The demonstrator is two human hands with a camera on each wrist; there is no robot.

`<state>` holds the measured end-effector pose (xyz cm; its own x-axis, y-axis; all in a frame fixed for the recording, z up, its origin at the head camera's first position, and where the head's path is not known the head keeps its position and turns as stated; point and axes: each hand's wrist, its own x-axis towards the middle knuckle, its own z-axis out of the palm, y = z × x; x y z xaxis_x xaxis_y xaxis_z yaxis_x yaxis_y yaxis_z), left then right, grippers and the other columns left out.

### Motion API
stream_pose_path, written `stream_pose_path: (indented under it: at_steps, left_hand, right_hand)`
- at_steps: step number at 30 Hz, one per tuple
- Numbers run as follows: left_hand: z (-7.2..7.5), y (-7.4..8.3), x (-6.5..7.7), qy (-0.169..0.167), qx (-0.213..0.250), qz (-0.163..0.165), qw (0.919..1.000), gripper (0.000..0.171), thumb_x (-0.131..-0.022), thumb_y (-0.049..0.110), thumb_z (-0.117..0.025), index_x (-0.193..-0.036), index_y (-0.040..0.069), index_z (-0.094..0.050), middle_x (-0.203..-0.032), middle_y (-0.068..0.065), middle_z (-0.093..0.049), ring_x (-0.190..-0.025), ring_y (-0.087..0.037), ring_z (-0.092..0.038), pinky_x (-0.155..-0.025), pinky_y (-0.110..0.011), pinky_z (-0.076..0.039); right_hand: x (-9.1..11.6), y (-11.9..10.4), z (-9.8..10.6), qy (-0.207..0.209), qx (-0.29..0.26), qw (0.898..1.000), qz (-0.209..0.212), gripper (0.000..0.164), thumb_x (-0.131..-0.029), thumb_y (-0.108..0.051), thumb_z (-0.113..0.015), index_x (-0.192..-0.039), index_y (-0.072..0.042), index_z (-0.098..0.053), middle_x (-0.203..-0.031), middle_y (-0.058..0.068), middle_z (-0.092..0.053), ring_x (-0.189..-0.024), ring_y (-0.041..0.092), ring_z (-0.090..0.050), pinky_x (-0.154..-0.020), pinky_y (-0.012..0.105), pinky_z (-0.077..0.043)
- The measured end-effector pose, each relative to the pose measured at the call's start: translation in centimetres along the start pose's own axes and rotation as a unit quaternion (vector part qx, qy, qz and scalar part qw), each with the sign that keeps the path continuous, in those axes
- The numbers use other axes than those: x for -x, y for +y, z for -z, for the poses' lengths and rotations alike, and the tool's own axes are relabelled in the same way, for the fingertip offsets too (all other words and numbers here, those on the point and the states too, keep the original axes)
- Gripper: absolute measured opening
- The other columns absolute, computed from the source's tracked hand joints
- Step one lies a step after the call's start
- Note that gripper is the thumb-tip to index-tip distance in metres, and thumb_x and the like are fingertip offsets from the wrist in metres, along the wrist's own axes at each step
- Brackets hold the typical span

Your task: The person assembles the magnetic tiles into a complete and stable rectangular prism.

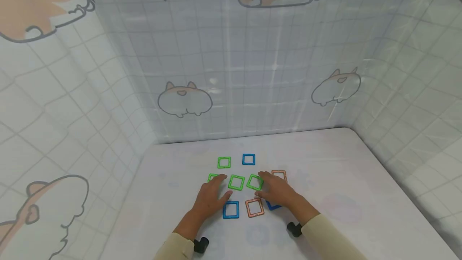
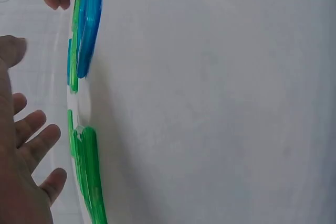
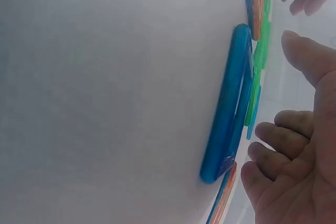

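A far green square (image 1: 224,167) and a far blue square (image 1: 248,155) lie closest to the back edge of the white counter (image 1: 325,159). The left hand (image 1: 208,198) is loose with its fingers apart, hiding part of a side green square (image 1: 211,175). The right hand (image 1: 278,189) is loose too, its fingertips by the right green square (image 1: 254,188). Neither hand pinches anything. Between them is a middle green square (image 1: 235,189). Toward the front edge lie a near blue square (image 1: 231,217) and a near orange square (image 1: 256,215).
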<state>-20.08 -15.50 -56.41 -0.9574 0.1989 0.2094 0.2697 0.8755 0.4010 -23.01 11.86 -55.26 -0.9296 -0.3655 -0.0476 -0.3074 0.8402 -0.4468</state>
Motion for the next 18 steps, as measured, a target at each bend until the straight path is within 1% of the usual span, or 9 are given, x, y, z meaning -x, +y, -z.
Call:
stream_pose_path:
  at_steps: [8, 15, 18]
  left_hand:
    - [-0.4, -0.4, 0.3, -0.012, -0.008, -0.011, 0.9998, 0.064, -0.087, 0.047, -0.074, -0.141, 0.021, -0.055, -0.147, 0.002, -0.054, -0.139, -0.019, -0.047, -0.109, -0.047, -0.042]
    - [-0.4, -0.3, 0.2, -0.054, -0.008, -0.015, 0.9984, 0.067, -0.086, 0.049, -0.075, -0.143, 0.022, -0.054, -0.151, 0.005, -0.050, -0.141, -0.018, -0.043, -0.108, -0.048, -0.039]
    - [-0.5, -0.1, 0.0, -0.063, -0.010, -0.017, 0.9978, 0.068, -0.086, 0.050, -0.074, -0.145, 0.023, -0.052, -0.152, 0.005, -0.048, -0.142, -0.018, -0.042, -0.108, -0.049, -0.038]
  right_hand:
    - [-0.2, -0.5, -0.3, -0.005, 0.001, 1.000, -0.011, 0.078, -0.085, -0.051, -0.075, -0.149, -0.017, -0.046, -0.151, 0.005, -0.049, -0.140, 0.029, -0.045, -0.113, 0.048, -0.041]
    - [-0.3, -1.2, -0.4, -0.011, -0.007, 1.000, -0.015, 0.077, -0.084, -0.047, -0.077, -0.148, -0.016, -0.048, -0.149, 0.005, -0.052, -0.139, 0.029, -0.046, -0.113, 0.048, -0.041]
    - [-0.4, -1.2, -0.5, -0.009, 0.001, 1.000, -0.019, 0.076, -0.084, -0.047, -0.077, -0.148, -0.017, -0.048, -0.148, 0.005, -0.053, -0.138, 0.028, -0.047, -0.112, 0.047, -0.042]
